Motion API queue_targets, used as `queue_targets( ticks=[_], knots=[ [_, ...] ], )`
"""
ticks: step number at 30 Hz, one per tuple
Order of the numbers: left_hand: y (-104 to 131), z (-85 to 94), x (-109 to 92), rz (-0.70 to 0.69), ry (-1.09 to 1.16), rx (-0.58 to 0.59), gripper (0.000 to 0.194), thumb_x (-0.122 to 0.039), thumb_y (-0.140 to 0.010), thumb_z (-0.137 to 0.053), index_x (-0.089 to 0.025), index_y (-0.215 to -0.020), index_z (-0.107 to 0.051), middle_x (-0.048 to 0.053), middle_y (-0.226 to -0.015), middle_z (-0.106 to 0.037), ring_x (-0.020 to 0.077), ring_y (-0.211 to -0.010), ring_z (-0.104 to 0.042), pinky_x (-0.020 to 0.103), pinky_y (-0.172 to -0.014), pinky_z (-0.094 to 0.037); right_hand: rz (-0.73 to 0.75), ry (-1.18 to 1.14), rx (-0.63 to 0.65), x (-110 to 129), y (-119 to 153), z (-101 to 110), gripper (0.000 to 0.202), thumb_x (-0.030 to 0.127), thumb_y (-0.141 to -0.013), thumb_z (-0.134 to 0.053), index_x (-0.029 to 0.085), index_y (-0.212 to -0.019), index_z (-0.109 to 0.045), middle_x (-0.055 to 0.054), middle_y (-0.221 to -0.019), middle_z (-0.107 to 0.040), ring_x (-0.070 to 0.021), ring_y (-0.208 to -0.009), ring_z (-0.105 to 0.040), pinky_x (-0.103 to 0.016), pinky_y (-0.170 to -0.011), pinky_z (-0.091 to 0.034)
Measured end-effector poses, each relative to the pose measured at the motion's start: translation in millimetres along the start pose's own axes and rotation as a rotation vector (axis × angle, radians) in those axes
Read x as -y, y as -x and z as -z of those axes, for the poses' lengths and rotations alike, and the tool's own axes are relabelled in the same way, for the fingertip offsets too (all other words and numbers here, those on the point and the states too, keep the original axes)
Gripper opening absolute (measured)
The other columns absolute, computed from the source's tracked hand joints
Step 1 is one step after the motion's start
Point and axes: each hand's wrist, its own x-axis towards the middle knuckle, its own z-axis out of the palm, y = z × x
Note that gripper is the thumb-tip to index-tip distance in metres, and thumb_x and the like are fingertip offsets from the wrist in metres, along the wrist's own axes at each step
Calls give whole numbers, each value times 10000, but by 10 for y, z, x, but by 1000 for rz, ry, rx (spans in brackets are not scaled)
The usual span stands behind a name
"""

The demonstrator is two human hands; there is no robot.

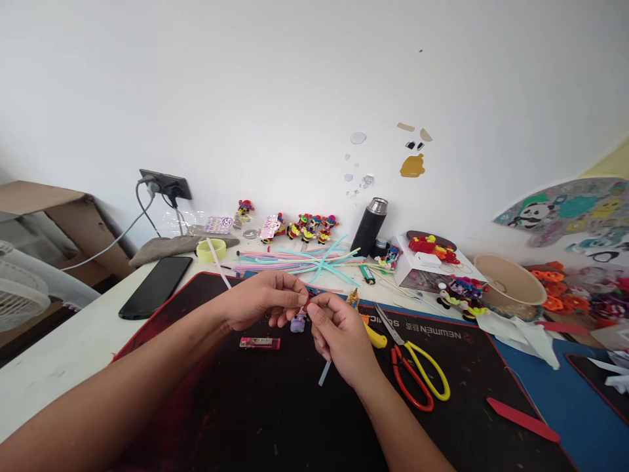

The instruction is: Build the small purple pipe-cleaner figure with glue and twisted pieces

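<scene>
My left hand [268, 300] is closed in a pinch at the middle of the black desk mat [236, 413], its fingertips almost meeting those of my right hand [339, 334]. What lies between the left fingertips is too small to make out. The right hand is closed too, and a flat pale blue strip [324, 373] sticks out below its curled fingers. Between and just behind the hands shows a small purple figure [297, 322], partly covered by fingers. A pink lighter [260, 343] lies on the mat below the left hand.
Scissors [417, 373] with red and yellow handles lie open to the right, near a red strip [523, 419]. Behind are pastel strips [275, 259], small colourful figures [314, 228] and a black thermos [368, 226]. A phone [156, 287] lies left.
</scene>
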Motion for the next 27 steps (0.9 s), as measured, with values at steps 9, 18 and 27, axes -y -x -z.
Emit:
queue_targets(
  ticks=[9, 18, 27],
  knots=[
    [-16, -61, 49, 5, 119, 4, 356, -433, -733, -865, -139, -755, -665, -32, -544, -595, 50, -416, -488, 143, -401, -352, -15, -46, 7, -36, -6, 7, 408, 578, -878, -728, 200, -891, -578, 124, -465, -455, -42, -321, -306, -167, -337, -233],
    [-30, -138, 75, -6, 188, -54, 353, -398, -719, -884, -147, -744, -636, -43, -528, -583, 44, -407, -466, 127, -386, -361, -11, -53, 2, -70, -23, 20, 414, 582, -889, -724, 196, -890, -574, 123, -468, -463, -37, -317, -316, -160, -335, -228],
    [-35, -150, 68, -7, 131, -100, 369, -428, -697, -870, -153, -775, -636, -48, -527, -581, 52, -406, -461, 135, -378, -347, 1, -71, -2, -128, -45, 19, 428, 593, -886, -725, 195, -895, -568, 126, -462, -471, -32, -307, -317, -147, -320, -234]
  ],
)
